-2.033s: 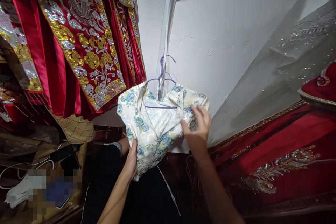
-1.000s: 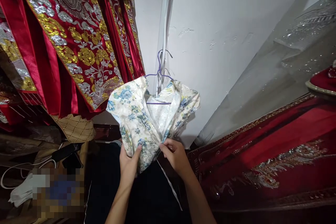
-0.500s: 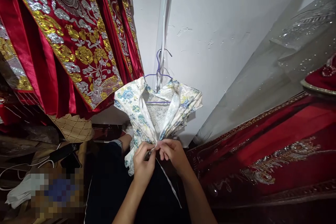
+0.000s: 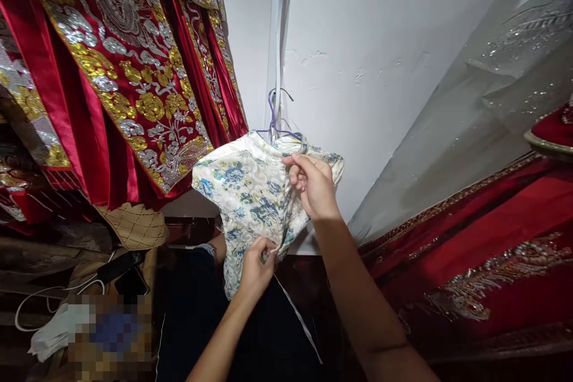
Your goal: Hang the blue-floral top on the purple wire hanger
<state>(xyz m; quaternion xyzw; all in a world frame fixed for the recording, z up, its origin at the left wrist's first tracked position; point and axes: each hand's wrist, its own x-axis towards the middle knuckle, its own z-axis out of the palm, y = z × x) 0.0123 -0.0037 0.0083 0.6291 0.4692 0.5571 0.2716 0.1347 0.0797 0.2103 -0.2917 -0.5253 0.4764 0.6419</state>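
A cream floral blouse (image 4: 250,191) with blue and green flowers hangs from a purple hanger (image 4: 272,113). Its front edges now lie together along a line running down from the neckline. High on that line, close to the collar, my right hand (image 4: 313,182) is closed in a pinch on the blouse's edge; whether a small fastener sits between the fingertips is hidden. Lower down, my left hand (image 4: 258,265) pinches the bottom of the front edge. A thin white strip (image 4: 299,317) dangles below it.
Red costumes with gold and silver embroidery (image 4: 150,107) hang at left. A clear plastic cover (image 4: 430,113) and a beaded red garment (image 4: 505,215) are at right. Behind is a white wall (image 4: 358,30). A phone (image 4: 132,283) and white cable (image 4: 33,298) lie at lower left.
My right hand has moved up from beside my left hand to near the collar. The blouse's open front has come together. My left hand keeps its pinch low down.
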